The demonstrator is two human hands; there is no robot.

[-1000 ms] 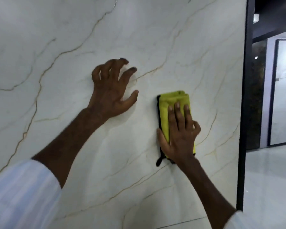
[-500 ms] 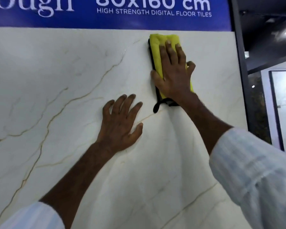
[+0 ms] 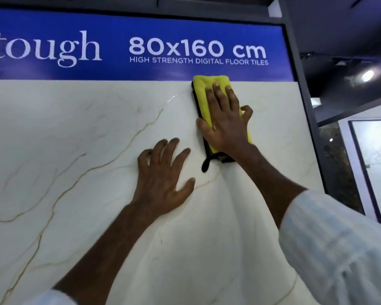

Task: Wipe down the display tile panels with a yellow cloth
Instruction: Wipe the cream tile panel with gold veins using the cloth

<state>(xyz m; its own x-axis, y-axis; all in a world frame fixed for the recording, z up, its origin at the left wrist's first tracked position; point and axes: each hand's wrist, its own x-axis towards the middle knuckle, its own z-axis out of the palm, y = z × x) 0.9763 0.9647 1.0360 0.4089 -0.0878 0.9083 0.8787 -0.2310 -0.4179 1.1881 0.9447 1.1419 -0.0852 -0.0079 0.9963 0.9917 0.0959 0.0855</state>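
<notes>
The right grip lies flat on a folded yellow cloth, fingers straight and close together, pressing it against the white tile panel. It is released, not curled round the cloth, though the thumb sits at the cloth's left edge and the little finger bends at its right edge. The cloth is high on the panel, toward the right side, and its top edge just overlaps the bottom of the blue sign reading "tough" and "80x160 cm". A small black loop hangs from the cloth below the palm. The left grip rests on the panel below and left of the cloth, near it but apart, released, fingers spread and slightly bent, holding nothing. Thin golden veins cross the panel. A dark frame runs along its right edge. A pale striped sleeve covers the right arm
</notes>
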